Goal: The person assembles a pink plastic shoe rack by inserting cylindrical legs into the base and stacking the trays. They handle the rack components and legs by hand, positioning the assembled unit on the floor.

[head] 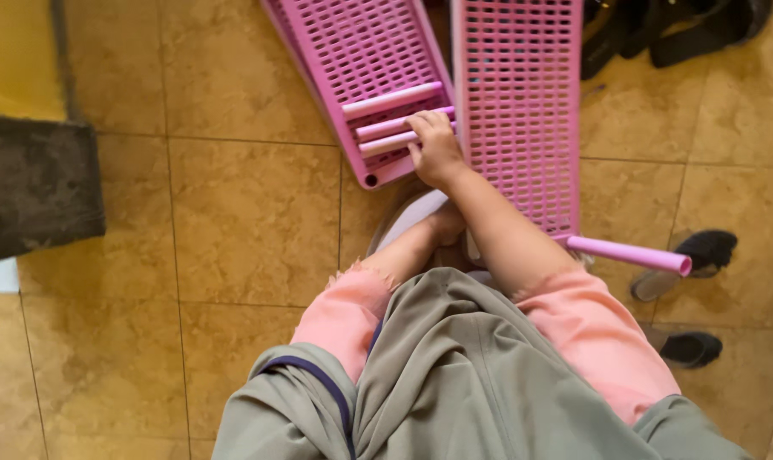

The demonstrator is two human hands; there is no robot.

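the grey-green cloth (454, 383) is lying nearest. at twelve o'clock the right hand (436, 146) is closing its fingers on pink tubes (395, 123) atop a pink perforated panel (361, 51); this looks like picking one out, needing a clean lift. the left hand (446, 223) is tucked low, grip unclear.

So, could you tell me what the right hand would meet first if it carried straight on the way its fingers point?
The right hand points left, fingers already on the pink tubes lying on the left pink slotted panel. Going straight on, it would slide along those tubes and the panel, then probably reach the tiled floor.
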